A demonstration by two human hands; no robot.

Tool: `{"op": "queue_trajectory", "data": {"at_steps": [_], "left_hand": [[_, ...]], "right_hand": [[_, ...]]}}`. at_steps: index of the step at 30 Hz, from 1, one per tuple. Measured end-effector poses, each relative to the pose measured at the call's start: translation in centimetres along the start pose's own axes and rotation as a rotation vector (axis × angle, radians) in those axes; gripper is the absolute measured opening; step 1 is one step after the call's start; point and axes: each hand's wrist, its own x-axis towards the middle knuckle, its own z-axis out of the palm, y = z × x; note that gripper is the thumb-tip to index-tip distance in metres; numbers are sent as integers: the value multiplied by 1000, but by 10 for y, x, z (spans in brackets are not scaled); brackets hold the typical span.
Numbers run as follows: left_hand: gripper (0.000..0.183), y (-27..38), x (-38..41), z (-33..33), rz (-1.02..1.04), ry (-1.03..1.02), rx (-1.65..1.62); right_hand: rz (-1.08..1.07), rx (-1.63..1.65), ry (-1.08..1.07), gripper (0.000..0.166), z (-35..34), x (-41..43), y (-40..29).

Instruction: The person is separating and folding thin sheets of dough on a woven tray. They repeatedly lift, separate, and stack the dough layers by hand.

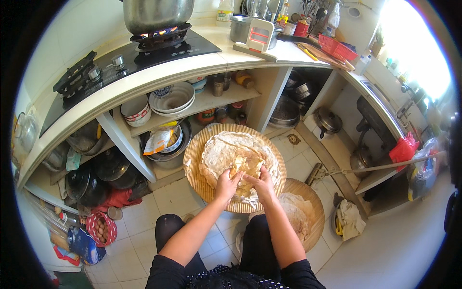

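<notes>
A round slatted tray, apparently bamboo or reed, lies before me above my knees. On it rests a broad stack of thin, pale flatbread sheets with browned patches and ragged edges. Both hands meet over the stack's near middle. My left hand pinches a crumpled yellowish piece of flatbread from the left. Opposite it, my right hand grips the same piece, thumbs close together. My fingers partly hide where the piece meets the sheets beneath.
Lower right, a second round tray bears more flatbread sheets. A large pot stands over a lit gas burner. Open shelves hold bowls. A long-handled mop slants across the right. An egg basket sits left on the floor.
</notes>
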Motion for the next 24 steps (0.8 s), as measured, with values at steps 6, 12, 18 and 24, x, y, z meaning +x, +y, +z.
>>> {"op": "queue_trajectory", "data": {"at_steps": [6,12,18,24], "left_hand": [[37,45,-11,-15,-511,-340,-602],[42,46,-9,-23,-507,-388,-700],[45,51,-10,-23,-483,-398,-788],[46,46,-9,-24,-461,-433,-783]], "right_hand": [[88,211,-8,42,-14,1,-7],[-18,-290,-50,24,1,-3,-30],[-189,-526,133,23,11,2,-38],[-429,-821,262,23,5,4,-35]]}}
